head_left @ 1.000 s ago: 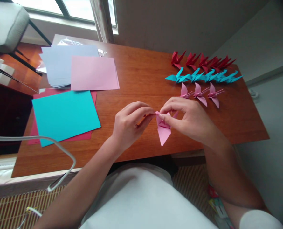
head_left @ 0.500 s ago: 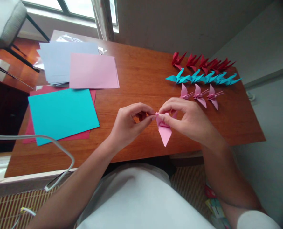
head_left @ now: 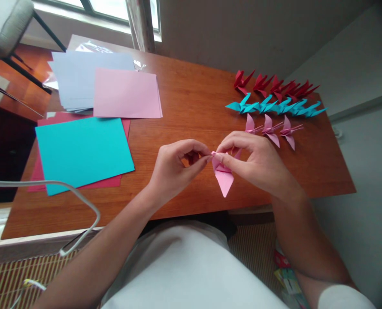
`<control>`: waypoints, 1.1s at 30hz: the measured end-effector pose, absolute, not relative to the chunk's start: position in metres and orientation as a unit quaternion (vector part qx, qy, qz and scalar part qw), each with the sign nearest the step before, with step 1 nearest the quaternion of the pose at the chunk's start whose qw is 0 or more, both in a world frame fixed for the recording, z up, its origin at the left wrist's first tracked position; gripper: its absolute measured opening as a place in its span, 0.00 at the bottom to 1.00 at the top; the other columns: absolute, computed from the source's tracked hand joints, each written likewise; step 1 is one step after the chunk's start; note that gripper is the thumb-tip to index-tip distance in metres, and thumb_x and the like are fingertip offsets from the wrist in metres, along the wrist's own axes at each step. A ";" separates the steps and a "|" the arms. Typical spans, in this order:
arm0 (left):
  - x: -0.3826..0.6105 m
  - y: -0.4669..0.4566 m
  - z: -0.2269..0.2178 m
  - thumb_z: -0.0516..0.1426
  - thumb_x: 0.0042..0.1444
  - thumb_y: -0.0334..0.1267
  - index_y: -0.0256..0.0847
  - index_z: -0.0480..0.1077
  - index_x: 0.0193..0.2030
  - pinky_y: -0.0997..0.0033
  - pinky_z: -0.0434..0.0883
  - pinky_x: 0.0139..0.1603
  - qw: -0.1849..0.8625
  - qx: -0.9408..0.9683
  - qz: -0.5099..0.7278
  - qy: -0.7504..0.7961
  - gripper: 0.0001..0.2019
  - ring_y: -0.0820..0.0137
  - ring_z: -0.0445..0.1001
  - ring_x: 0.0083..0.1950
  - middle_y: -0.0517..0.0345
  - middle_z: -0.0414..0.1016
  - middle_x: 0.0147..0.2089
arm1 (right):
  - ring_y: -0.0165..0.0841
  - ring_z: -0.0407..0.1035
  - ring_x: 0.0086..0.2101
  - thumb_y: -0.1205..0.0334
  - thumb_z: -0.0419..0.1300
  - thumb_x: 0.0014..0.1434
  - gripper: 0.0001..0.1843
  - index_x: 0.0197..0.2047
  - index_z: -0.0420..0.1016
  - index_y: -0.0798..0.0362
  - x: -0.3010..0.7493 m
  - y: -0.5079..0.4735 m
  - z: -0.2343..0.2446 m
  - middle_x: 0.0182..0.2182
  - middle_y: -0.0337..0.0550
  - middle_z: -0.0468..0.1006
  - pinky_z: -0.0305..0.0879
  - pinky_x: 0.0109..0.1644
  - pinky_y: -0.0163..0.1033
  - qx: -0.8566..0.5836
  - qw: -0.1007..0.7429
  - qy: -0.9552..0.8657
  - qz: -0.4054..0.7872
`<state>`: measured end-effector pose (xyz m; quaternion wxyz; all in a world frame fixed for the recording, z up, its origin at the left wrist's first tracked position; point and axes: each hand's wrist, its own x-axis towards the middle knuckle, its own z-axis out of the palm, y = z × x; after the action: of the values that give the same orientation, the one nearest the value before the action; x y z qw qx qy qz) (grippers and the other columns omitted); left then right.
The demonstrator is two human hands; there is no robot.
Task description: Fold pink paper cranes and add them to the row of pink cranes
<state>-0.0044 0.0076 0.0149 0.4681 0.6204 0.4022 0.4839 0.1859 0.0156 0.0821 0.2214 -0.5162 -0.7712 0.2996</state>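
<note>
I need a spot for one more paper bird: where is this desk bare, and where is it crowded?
Bare wood runs down the middle of the desk, between the pink sheet and the red cranes. Another patch: the near right corner, below the pink cranes, beside the right hand. Crowded: the left, under the teal sheet, and the crane rows.

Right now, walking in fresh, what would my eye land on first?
Probably the left hand and right hand pinching a half-folded pink paper piece between their fingertips, above the table near its front edge. Behind them on the right lie three neat rows of folded birds: red cranes farthest, teal cranes next, pink cranes nearest. On the left lies a bright teal sheet.
</note>
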 end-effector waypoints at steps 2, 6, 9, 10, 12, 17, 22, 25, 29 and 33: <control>-0.004 0.008 0.015 0.65 0.58 0.34 0.37 0.77 0.34 0.76 0.69 0.31 0.470 0.618 0.488 0.399 0.04 0.75 0.73 0.30 0.58 0.80 0.32 | 0.33 0.73 0.35 0.68 0.66 0.60 0.04 0.33 0.80 0.51 0.186 0.016 0.081 0.33 0.40 0.80 0.66 0.39 0.40 -0.511 0.229 -0.772 0.302; -0.004 0.008 0.015 0.66 0.57 0.34 0.37 0.76 0.36 0.76 0.71 0.32 0.499 0.601 0.497 0.378 0.04 0.74 0.74 0.31 0.57 0.80 0.33 | 0.33 0.72 0.35 0.68 0.67 0.60 0.04 0.33 0.79 0.51 0.186 0.016 0.080 0.33 0.39 0.80 0.66 0.39 0.39 -0.493 0.241 -0.777 0.308; -0.005 0.008 0.014 0.66 0.57 0.35 0.36 0.77 0.39 0.75 0.72 0.33 0.523 0.588 0.498 0.365 0.05 0.72 0.77 0.34 0.55 0.81 0.36 | 0.33 0.72 0.35 0.68 0.66 0.60 0.05 0.33 0.79 0.51 0.187 0.016 0.081 0.33 0.40 0.79 0.66 0.40 0.40 -0.484 0.242 -0.782 0.308; -0.005 0.008 0.014 0.66 0.58 0.35 0.36 0.78 0.39 0.75 0.72 0.33 0.526 0.589 0.494 0.364 0.06 0.71 0.78 0.34 0.54 0.82 0.36 | 0.33 0.72 0.35 0.68 0.66 0.60 0.05 0.33 0.79 0.51 0.187 0.016 0.081 0.33 0.40 0.79 0.66 0.40 0.40 -0.481 0.242 -0.785 0.307; -0.006 0.009 0.014 0.66 0.58 0.35 0.36 0.79 0.40 0.74 0.72 0.33 0.522 0.599 0.483 0.367 0.06 0.71 0.78 0.34 0.54 0.82 0.36 | 0.33 0.72 0.35 0.68 0.66 0.61 0.05 0.33 0.79 0.51 0.187 0.016 0.081 0.33 0.39 0.79 0.65 0.40 0.41 -0.477 0.241 -0.790 0.302; -0.007 0.009 0.016 0.65 0.59 0.34 0.36 0.80 0.38 0.77 0.70 0.31 0.464 0.640 0.474 0.387 0.04 0.74 0.75 0.31 0.56 0.83 0.34 | 0.34 0.72 0.36 0.68 0.67 0.61 0.05 0.33 0.79 0.50 0.187 0.015 0.081 0.33 0.39 0.79 0.66 0.41 0.42 -0.476 0.241 -0.797 0.282; -0.006 0.008 0.016 0.65 0.60 0.33 0.38 0.79 0.36 0.79 0.68 0.31 0.374 0.685 0.478 0.403 0.02 0.78 0.72 0.28 0.59 0.82 0.33 | 0.35 0.73 0.36 0.70 0.67 0.60 0.06 0.32 0.78 0.50 0.187 0.013 0.081 0.33 0.40 0.80 0.66 0.43 0.42 -0.481 0.241 -0.804 0.252; -0.005 0.008 0.016 0.64 0.60 0.33 0.38 0.79 0.35 0.78 0.68 0.31 0.346 0.699 0.472 0.410 0.03 0.77 0.72 0.28 0.59 0.81 0.32 | 0.35 0.73 0.36 0.71 0.67 0.59 0.07 0.32 0.78 0.50 0.187 0.013 0.081 0.33 0.39 0.80 0.66 0.43 0.43 -0.483 0.234 -0.809 0.238; -0.005 0.007 0.016 0.63 0.62 0.34 0.39 0.79 0.36 0.77 0.68 0.31 0.324 0.710 0.467 0.415 0.04 0.77 0.72 0.28 0.59 0.81 0.32 | 0.35 0.73 0.36 0.71 0.67 0.59 0.07 0.32 0.77 0.50 0.187 0.013 0.081 0.32 0.39 0.80 0.66 0.43 0.43 -0.484 0.232 -0.813 0.226; -0.005 0.007 0.015 0.62 0.62 0.35 0.39 0.79 0.36 0.77 0.68 0.31 0.317 0.715 0.464 0.417 0.05 0.77 0.71 0.28 0.59 0.81 0.32 | 0.34 0.73 0.36 0.71 0.67 0.59 0.07 0.31 0.77 0.51 0.187 0.013 0.082 0.32 0.39 0.80 0.66 0.42 0.42 -0.484 0.231 -0.815 0.221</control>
<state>-0.0048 0.0072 0.0151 0.3170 0.7146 0.4170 0.4636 0.1870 0.0131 0.0815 0.2309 -0.4835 -0.8148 0.2214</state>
